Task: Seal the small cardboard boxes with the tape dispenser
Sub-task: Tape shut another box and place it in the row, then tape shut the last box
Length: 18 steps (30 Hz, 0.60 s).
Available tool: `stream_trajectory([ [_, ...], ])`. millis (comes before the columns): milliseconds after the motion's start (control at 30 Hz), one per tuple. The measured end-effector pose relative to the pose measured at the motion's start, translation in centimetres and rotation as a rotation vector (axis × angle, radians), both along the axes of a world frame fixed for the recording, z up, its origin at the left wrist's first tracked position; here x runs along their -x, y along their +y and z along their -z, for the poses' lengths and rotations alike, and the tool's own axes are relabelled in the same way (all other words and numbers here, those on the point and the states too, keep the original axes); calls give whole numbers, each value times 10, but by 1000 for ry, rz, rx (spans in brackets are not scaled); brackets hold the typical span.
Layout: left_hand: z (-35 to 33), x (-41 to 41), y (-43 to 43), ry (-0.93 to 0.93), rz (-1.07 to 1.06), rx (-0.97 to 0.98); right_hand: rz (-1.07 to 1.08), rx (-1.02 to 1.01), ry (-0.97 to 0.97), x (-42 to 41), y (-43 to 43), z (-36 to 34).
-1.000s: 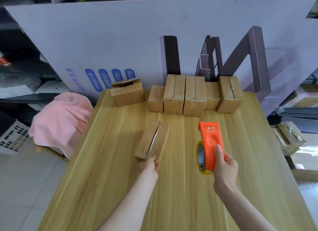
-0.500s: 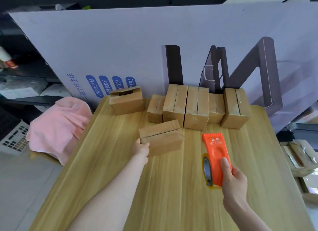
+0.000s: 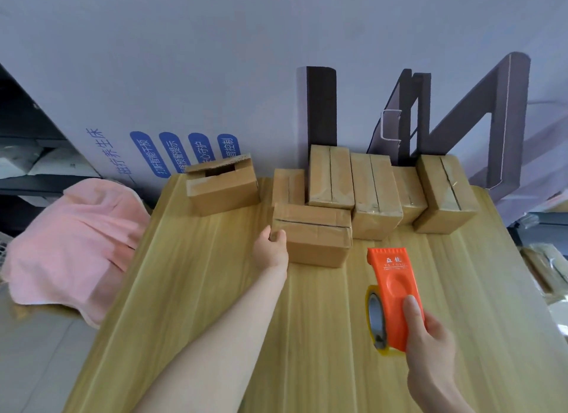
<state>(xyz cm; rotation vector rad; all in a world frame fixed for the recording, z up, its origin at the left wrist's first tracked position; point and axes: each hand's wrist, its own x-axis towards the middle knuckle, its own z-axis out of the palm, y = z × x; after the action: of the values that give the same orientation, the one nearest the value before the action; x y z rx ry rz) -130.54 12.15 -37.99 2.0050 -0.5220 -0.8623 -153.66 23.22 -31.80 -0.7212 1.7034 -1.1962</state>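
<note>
1. As we look down through the head camera, our left hand (image 3: 272, 249) grips the left end of a small cardboard box (image 3: 313, 237), with the fingers curled round its corner. The box lies flat on the wooden desk (image 3: 307, 351), its top seam running left to right under glossy tape.
2. We see that box just in front of a row of taped boxes (image 3: 376, 194), which stand side by side along the desk's far edge.
3. Left of the row and apart from it stands an untaped box (image 3: 222, 186), its top flaps loose over a dark gap.
4. Our right hand (image 3: 430, 348) is wrapped round the orange tape dispenser (image 3: 395, 292), thumb laid along its top. It is over the desk's right side, well apart from the gripped box, and the tape roll (image 3: 376, 320) shows on its left.
5. Behind the boxes we see a white printed board (image 3: 215, 59), and a pink cloth (image 3: 73, 237) lies beyond the desk's left edge.
</note>
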Motion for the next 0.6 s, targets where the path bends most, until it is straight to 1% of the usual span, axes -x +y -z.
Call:
stream_trajectory([
  [67,0,-11,6,-19,113,-2,11,5,-4,-20,-4,-1],
  [100,-1,-21,9,-63,184,-6,16,15,-4,-31,-7,-2],
  [167,-8,-47,10,-233,310,0,12,47,-2,-58,-16,-7],
  [300,-32,-116,-16,-663,509,151,-19,115,-7,-115,-46,-22],
  [433,-49,-178,-70,-954,657,204,-37,160,-39,-161,-81,-33],
  [500,-51,-197,-97,-1055,731,185,-45,165,-37,-177,-91,-36],
  [600,-50,-213,-136,-1121,816,80,-51,154,-35,-193,-97,-38],
])
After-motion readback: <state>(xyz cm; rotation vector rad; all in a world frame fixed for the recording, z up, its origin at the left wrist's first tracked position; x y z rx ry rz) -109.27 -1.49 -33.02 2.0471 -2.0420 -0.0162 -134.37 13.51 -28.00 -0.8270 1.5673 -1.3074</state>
